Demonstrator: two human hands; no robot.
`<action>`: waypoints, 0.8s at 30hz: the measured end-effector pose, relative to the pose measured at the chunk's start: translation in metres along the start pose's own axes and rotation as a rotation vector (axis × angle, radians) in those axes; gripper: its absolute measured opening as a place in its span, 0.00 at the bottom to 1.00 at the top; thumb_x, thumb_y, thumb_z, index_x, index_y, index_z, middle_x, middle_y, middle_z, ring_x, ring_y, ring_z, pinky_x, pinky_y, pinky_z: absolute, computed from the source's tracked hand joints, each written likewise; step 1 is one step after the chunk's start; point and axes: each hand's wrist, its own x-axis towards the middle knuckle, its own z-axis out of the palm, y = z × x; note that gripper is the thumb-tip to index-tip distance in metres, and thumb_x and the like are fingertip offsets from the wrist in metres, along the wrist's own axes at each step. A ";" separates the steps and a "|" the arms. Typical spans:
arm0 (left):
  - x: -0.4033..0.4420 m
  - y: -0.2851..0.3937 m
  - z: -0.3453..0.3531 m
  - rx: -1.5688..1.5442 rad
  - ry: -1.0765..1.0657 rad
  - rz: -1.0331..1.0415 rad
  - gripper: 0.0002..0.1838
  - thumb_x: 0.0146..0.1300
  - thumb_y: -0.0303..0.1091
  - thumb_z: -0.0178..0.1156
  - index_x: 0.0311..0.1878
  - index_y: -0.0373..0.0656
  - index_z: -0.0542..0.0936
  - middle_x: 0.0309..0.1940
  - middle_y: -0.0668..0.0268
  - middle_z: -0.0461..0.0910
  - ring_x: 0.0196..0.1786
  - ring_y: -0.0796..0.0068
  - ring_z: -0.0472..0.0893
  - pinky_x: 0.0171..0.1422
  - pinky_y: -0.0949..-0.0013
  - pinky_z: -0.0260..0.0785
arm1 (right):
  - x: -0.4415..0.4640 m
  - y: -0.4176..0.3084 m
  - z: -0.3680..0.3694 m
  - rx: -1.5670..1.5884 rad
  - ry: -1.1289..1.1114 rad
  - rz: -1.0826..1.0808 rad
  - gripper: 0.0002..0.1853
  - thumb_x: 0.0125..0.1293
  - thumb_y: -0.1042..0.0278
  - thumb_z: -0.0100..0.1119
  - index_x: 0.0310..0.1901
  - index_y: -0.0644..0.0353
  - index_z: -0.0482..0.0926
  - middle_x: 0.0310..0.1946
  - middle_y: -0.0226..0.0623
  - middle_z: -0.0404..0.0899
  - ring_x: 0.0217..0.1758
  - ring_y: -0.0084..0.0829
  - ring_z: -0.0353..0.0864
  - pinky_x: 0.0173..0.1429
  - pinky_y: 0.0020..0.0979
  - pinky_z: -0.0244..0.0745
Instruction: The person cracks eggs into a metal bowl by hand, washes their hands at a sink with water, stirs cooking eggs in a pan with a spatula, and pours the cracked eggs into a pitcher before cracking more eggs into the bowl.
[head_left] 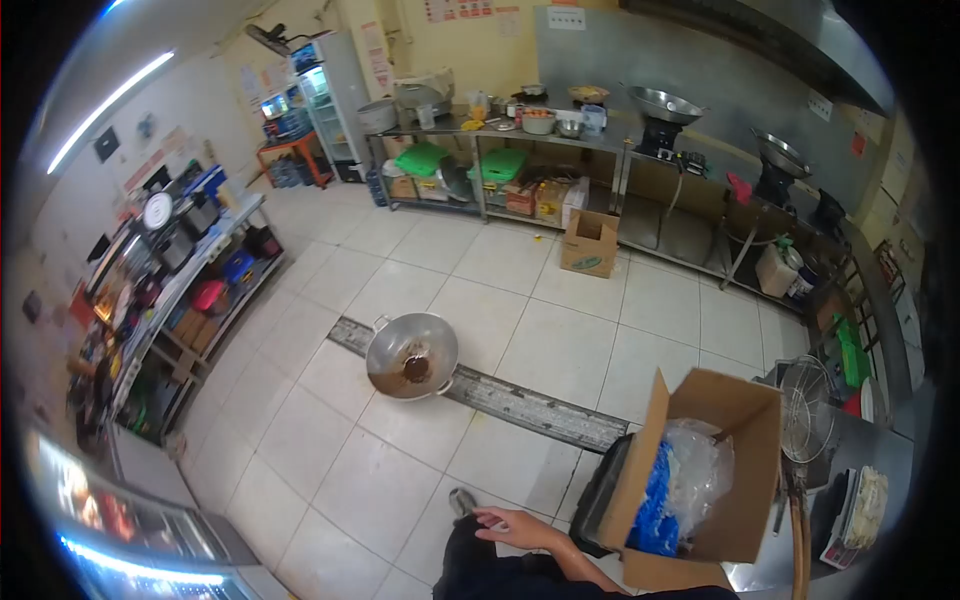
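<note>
Floor [380, 480] of pale square tiles spreads out before me, with a long steel counter [500, 134] along its far edge. Big metal pots sit toward the counter's left corner, and two woks [665, 105] stand raised toward its right end, one beyond the other. A crowded table [222, 232] lines the left edge of the floor, and a tall glass-doored fridge [326, 115] stands in the far left corner.

Near the right edge of the floor, a large cardboard box [745, 500] gapes upward, its flaps spread, with clear plastic [700, 460] and bright blue plastic [655, 510] inside. Just beside it is a black container [597, 500].

A long grey strip [540, 410] runs across the middle of the tiles, and over it, toward its left end, stands a two-handled metal pan [425, 345], dark brown residue pooled in its bottom. A smaller carton [590, 255] stands just before the counter's front edge.

The person's right hand [515, 527] lies loosely over a dark trouser leg [465, 550], fingers slightly bent and spread, well apart from the pan; the left hand is out of sight, so I cannot tell its state. A shoe [461, 502] shows just beyond the fingertips.
</note>
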 end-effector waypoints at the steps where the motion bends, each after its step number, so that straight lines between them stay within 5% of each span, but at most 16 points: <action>1: 0.030 0.029 -0.016 0.040 -0.014 0.000 0.24 0.72 0.50 0.50 0.60 0.41 0.76 0.49 0.65 0.80 0.47 0.71 0.80 0.42 0.67 0.74 | 0.028 0.005 -0.011 0.101 -0.050 0.012 0.32 0.68 0.52 0.63 0.69 0.56 0.68 0.55 0.42 0.80 0.59 0.33 0.79 0.63 0.35 0.72; 3: 0.082 0.086 -0.049 0.136 -0.046 0.010 0.24 0.72 0.49 0.50 0.60 0.42 0.76 0.48 0.65 0.80 0.46 0.71 0.80 0.41 0.67 0.74 | 0.079 0.026 -0.047 0.151 0.084 0.066 0.28 0.69 0.54 0.63 0.66 0.57 0.72 0.52 0.38 0.82 0.56 0.32 0.81 0.61 0.34 0.74; 5: 0.132 0.144 -0.086 0.275 -0.083 0.042 0.23 0.72 0.49 0.50 0.59 0.42 0.77 0.48 0.65 0.80 0.46 0.71 0.80 0.41 0.67 0.74 | 0.113 0.031 -0.082 -0.253 0.404 0.170 0.29 0.66 0.51 0.64 0.63 0.59 0.74 0.52 0.44 0.82 0.55 0.38 0.82 0.60 0.36 0.75; 8: 0.224 0.256 -0.148 0.456 -0.139 0.135 0.23 0.71 0.48 0.51 0.59 0.42 0.78 0.47 0.66 0.80 0.45 0.71 0.80 0.40 0.66 0.74 | 0.135 0.018 -0.147 -0.149 0.565 0.323 0.27 0.66 0.52 0.63 0.61 0.61 0.76 0.47 0.47 0.83 0.53 0.39 0.83 0.57 0.37 0.76; 9: 0.272 0.295 -0.167 0.328 -0.135 0.097 0.15 0.67 0.38 0.54 0.52 0.44 0.81 0.42 0.65 0.82 0.43 0.70 0.81 0.38 0.65 0.76 | 0.141 0.019 -0.169 -0.003 0.599 0.317 0.24 0.68 0.55 0.62 0.60 0.61 0.76 0.45 0.44 0.84 0.51 0.37 0.83 0.56 0.35 0.77; 10: 0.314 0.331 -0.200 0.792 -0.237 0.855 0.14 0.58 0.28 0.57 0.47 0.45 0.83 0.40 0.63 0.83 0.44 0.67 0.81 0.41 0.61 0.76 | 0.147 0.021 -0.190 -0.059 0.657 0.323 0.22 0.68 0.58 0.61 0.59 0.60 0.76 0.44 0.43 0.84 0.48 0.36 0.84 0.55 0.35 0.77; 11: 0.379 0.374 -0.225 0.837 -0.274 1.370 0.20 0.71 0.46 0.54 0.60 0.48 0.77 0.53 0.65 0.82 0.54 0.71 0.80 0.51 0.63 0.74 | 0.156 0.029 -0.208 -0.046 0.741 0.337 0.25 0.66 0.52 0.63 0.60 0.58 0.77 0.45 0.45 0.84 0.47 0.41 0.84 0.54 0.37 0.77; 13: 0.421 0.476 -0.224 0.122 -0.124 0.506 0.10 0.66 0.37 0.55 0.43 0.44 0.81 0.44 0.65 0.84 0.47 0.67 0.81 0.47 0.64 0.73 | 0.178 0.052 -0.243 -0.041 0.825 0.424 0.23 0.67 0.56 0.62 0.59 0.58 0.77 0.45 0.46 0.84 0.48 0.42 0.84 0.54 0.37 0.77; 14: 0.426 0.546 -0.213 0.125 -0.016 0.407 0.16 0.71 0.46 0.51 0.50 0.44 0.77 0.45 0.64 0.83 0.47 0.71 0.80 0.47 0.66 0.71 | 0.192 0.054 -0.254 -0.020 0.811 0.456 0.23 0.67 0.56 0.62 0.59 0.58 0.77 0.45 0.46 0.84 0.48 0.42 0.84 0.54 0.37 0.77; 16: 0.438 0.648 -0.186 0.018 0.089 0.348 0.21 0.73 0.51 0.51 0.61 0.50 0.70 0.48 0.64 0.81 0.52 0.71 0.79 0.56 0.59 0.69 | 0.228 0.054 -0.301 -0.162 0.858 0.497 0.22 0.68 0.58 0.60 0.59 0.62 0.77 0.45 0.47 0.84 0.49 0.41 0.84 0.53 0.37 0.77; 19: 0.484 0.693 -0.153 -0.095 0.047 0.375 0.21 0.72 0.53 0.52 0.60 0.51 0.70 0.48 0.66 0.80 0.53 0.71 0.79 0.57 0.59 0.68 | 0.287 0.072 -0.378 -0.198 0.689 0.520 0.22 0.67 0.58 0.61 0.58 0.62 0.77 0.47 0.50 0.83 0.49 0.45 0.84 0.53 0.39 0.77; 20: 0.498 0.691 -0.137 -0.075 0.011 0.449 0.26 0.70 0.60 0.52 0.58 0.48 0.71 0.43 0.69 0.81 0.46 0.75 0.80 0.49 0.64 0.70 | 0.310 0.084 -0.407 -0.173 0.645 0.516 0.22 0.67 0.58 0.61 0.58 0.62 0.78 0.47 0.51 0.82 0.49 0.47 0.83 0.54 0.40 0.77; 23: 0.511 0.720 -0.081 0.030 -0.212 0.055 0.20 0.64 0.48 0.58 0.54 0.47 0.75 0.41 0.69 0.83 0.44 0.76 0.81 0.45 0.66 0.70 | 0.380 0.068 -0.516 -0.375 0.581 0.468 0.21 0.68 0.59 0.60 0.57 0.61 0.78 0.47 0.50 0.82 0.51 0.45 0.83 0.55 0.39 0.77; 24: 0.517 0.720 -0.064 -0.029 -0.335 0.083 0.18 0.66 0.46 0.57 0.53 0.47 0.76 0.42 0.69 0.82 0.41 0.76 0.80 0.43 0.67 0.71 | 0.404 0.048 -0.555 -0.316 0.607 0.434 0.20 0.68 0.59 0.60 0.57 0.61 0.78 0.46 0.48 0.82 0.50 0.44 0.83 0.55 0.38 0.77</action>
